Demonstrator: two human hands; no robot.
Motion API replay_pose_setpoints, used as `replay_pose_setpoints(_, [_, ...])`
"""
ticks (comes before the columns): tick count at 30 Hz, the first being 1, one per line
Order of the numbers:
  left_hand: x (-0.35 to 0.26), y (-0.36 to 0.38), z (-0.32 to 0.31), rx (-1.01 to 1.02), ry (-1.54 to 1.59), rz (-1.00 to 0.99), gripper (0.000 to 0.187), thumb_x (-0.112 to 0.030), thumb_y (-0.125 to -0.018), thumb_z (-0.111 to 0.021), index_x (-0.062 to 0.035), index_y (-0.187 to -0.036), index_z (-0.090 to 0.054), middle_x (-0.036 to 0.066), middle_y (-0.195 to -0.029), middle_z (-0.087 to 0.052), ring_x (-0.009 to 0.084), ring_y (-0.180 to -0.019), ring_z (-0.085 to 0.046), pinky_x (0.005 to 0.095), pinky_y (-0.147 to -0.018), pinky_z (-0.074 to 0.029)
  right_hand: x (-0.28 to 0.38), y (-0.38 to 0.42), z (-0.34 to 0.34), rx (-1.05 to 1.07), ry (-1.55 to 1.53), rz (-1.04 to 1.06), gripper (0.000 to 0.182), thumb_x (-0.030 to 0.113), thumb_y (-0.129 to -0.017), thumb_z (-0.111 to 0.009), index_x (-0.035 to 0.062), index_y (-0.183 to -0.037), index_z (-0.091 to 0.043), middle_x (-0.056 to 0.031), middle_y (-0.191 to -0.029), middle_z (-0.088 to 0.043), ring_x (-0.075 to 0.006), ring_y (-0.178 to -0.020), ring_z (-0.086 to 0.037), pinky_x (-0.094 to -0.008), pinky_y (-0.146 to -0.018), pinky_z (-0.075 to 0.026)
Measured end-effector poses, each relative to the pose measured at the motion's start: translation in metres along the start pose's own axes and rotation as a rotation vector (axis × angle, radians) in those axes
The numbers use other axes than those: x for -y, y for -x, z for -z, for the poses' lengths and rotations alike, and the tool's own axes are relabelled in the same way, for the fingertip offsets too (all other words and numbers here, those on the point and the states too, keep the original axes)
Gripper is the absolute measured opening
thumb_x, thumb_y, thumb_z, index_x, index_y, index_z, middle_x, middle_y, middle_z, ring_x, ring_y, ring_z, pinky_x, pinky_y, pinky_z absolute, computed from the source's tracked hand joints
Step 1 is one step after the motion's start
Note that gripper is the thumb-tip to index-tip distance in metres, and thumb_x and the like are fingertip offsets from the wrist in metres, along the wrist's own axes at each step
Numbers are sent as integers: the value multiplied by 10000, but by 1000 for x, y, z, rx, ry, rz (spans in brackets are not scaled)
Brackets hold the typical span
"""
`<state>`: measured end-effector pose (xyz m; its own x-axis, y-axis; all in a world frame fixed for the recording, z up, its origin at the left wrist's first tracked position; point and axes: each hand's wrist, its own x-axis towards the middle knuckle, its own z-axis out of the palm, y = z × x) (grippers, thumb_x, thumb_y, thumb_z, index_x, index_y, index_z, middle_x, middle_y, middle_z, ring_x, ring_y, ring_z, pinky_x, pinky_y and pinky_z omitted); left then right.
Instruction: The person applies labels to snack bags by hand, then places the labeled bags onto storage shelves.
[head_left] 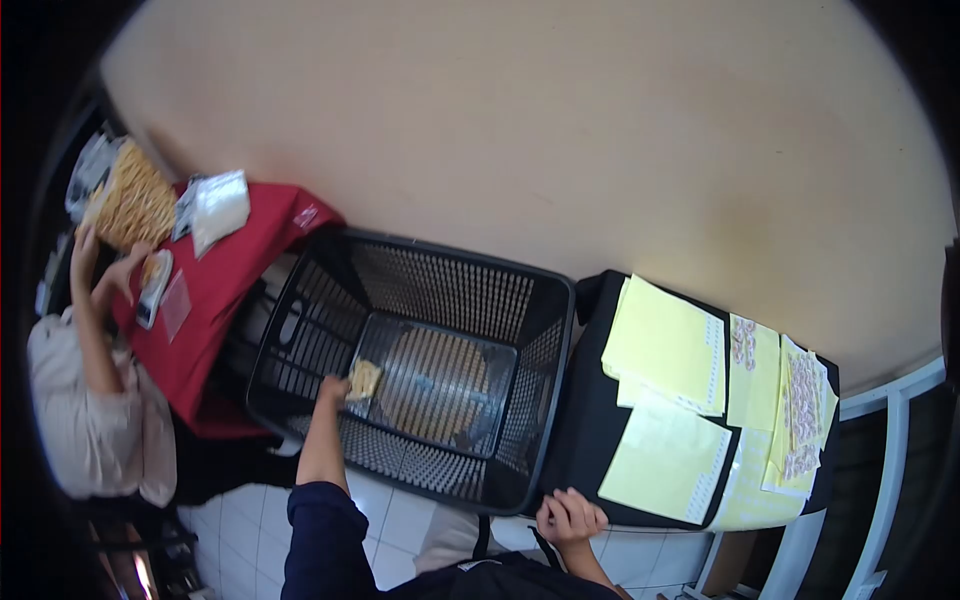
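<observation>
A small clear packet with pale yellow contents (365, 380) is pinched in the fingers of my left hand (335, 390). That hand reaches over the near left side of a large black plastic basket (440, 255), and the packet is inside it, low on the left. Through the basket's slotted bottom a round tan shape shows. My right hand (570, 516) is at the front edge of the black-covered table, beside the basket's near right corner. Its fingers are curled in, and whatever they may hold is hidden.
Yellow sheets (665, 345), some bearing rows of small labels, cover the black table (580, 440) at right. At left, a co-worker (100, 400) handles a big bag of yellow snack pieces (135, 200) above a red-covered table (215, 300). A white packet (220, 208) lies there.
</observation>
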<state>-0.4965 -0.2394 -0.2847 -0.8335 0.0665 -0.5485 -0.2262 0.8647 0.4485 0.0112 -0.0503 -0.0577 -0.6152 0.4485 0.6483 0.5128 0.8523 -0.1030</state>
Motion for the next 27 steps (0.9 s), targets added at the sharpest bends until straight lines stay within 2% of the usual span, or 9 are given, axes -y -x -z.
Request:
replay_pose_setpoints(2, [31,-34,-22,-155,-296,-392,551,-225,-616,-666,86,-1048,-523,261,-1067,-539,342,-1024,-526,361,-877,-427,0,4,-4,-25,83,24,122,213,-599,-631,212,-721,-616,79,-802,-590,-108,-836,-558,-290,-768,-285])
replay_pose_setpoints(3, [21,-12,-24,-154,-409,-21,599,-229,-613,-673,52,-1109,-491,259,-1110,-514,325,-1056,-509,362,-907,-410,-1,7,-5,-26,94,29,116,221,-597,-625,222,-712,-610,89,-799,-586,-100,-828,-555,-288,-774,-277])
replay_pose_setpoints(4, [7,10,-25,-178,-500,65,638,-248,-590,-714,17,-1119,-478,236,-1129,-508,311,-1086,-490,359,-917,-401,-2,12,-5,4,112,30,109,222,-595,-626,227,-701,-600,95,-792,-579,-98,-843,-546,-292,-777,-276])
replay_pose_setpoints(7, [-6,32,-22,51,-594,125,901,-332,-570,-772,-17,-1257,-282,181,-1340,-278,291,-1222,-328,398,-988,-323,1,7,-1,-40,-3,21,232,164,-661,-645,138,-881,-577,-11,-903,-597,-185,-863,-570,-330,-779,-342])
replay_pose_setpoints(12, [1,39,-56,69,-713,265,1109,-386,-657,-711,-47,-1347,88,161,-1419,44,270,-1305,-119,429,-1032,-222,5,13,-2,34,90,-49,213,265,-704,-639,177,-889,-583,35,-924,-591,-150,-926,-547,-320,-789,-313])
replay_pose_setpoints(19, [19,35,-104,-62,-517,203,978,-361,-710,-645,-13,-1347,10,196,-1407,-17,300,-1296,-137,358,-1059,-154,9,1,2,38,129,-80,211,287,-699,-645,185,-872,-578,41,-888,-595,-150,-921,-553,-319,-793,-326])
replay_pose_setpoints(23, [-12,56,-90,43,-277,85,565,-109,-775,-554,53,-1243,-280,285,-1192,-411,346,-1090,-466,362,-901,-416,10,2,8,141,84,-90,296,297,-675,-673,170,-919,-563,10,-954,-583,-173,-958,-545,-336,-796,-327])
replay_pose_setpoints(25, [-24,70,-89,10,-370,-6,469,-193,-737,-590,37,-1125,-461,259,-1048,-540,369,-989,-532,389,-856,-439,5,5,-4,34,188,-60,108,229,-585,-634,238,-673,-572,103,-782,-559,-103,-895,-520,-306,-789,-273])
replay_pose_setpoints(27, [-30,68,-94,152,-527,-134,361,-194,-733,-583,55,-993,-553,255,-986,-569,335,-961,-554,372,-847,-441,7,1,2,110,151,-95,121,218,-567,-649,228,-659,-571,101,-800,-559,-118,-921,-508,-315,-793,-273])
